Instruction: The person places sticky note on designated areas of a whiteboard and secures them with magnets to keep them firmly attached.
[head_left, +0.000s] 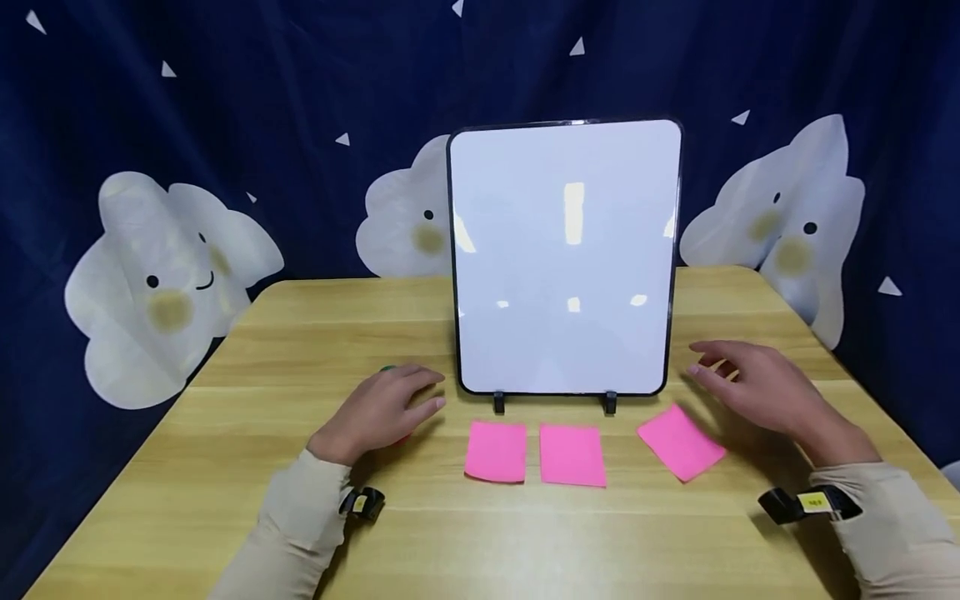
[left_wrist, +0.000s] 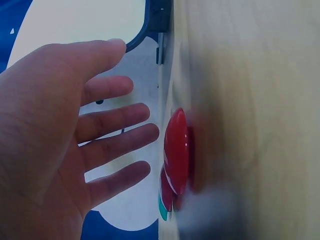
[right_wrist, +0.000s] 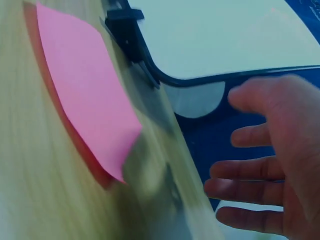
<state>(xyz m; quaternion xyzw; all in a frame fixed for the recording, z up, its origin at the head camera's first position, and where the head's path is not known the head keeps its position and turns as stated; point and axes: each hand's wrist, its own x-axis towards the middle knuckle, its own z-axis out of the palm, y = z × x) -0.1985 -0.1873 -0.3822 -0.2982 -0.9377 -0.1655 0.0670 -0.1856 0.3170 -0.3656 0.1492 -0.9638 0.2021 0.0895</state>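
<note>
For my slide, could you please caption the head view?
Two open hands hover beside three pink notes before an upright whiteboard.

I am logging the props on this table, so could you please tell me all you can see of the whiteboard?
The whiteboard is a blank, glossy white panel with rounded corners and a thin dark frame. It stands upright, perhaps tilted slightly back, on two small black feet at the middle of the wooden table, reflecting ceiling lights. Three pink notes lie in front of it. Neither hand touches it; nothing is written or stuck on it.
</note>
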